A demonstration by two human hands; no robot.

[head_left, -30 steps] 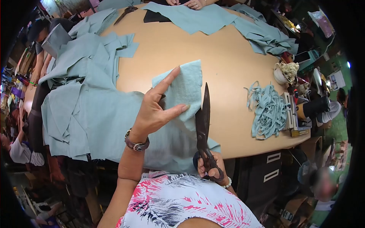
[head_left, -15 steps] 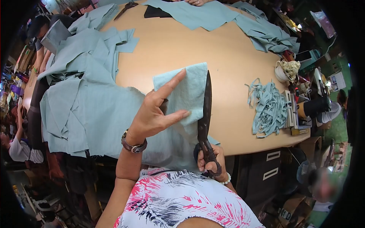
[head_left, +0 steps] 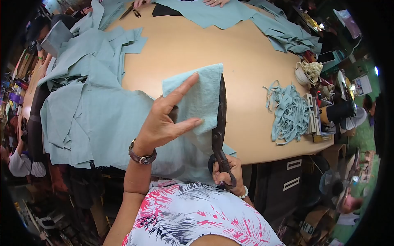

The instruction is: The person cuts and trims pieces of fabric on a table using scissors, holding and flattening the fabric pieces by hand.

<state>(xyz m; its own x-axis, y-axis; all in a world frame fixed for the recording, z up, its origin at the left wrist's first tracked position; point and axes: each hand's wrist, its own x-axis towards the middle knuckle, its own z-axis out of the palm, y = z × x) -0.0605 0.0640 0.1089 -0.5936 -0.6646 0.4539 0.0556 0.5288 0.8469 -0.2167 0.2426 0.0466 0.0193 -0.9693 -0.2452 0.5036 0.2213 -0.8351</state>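
Observation:
My left hand [head_left: 166, 117] grips a folded piece of light teal cloth [head_left: 205, 92], with the index finger and thumb on its near face and the other fingers partly hidden. In my right hand [head_left: 230, 172], close to my body, are large dark fabric scissors [head_left: 219, 135]. Their blades point away from me and look closed, running along the right edge of the folded cloth; whether cloth lies between them I cannot tell. Below my left hand, a wide teal sheet [head_left: 111, 123] spreads over the table's near left side.
On the wooden table [head_left: 246, 61], a heap of teal strips [head_left: 289, 115] lies right, near a white cup [head_left: 302, 76] and dark thread cone [head_left: 341, 112]. More teal cloth [head_left: 213, 12] lies at the back, under another person's hand [head_left: 216, 2]. Dark scissors [head_left: 127, 11] lie far left.
The view has shifted slightly. Another person's hand now shows at the back edge near the far scissors. My hands keep the same hold on the cloth and scissors.

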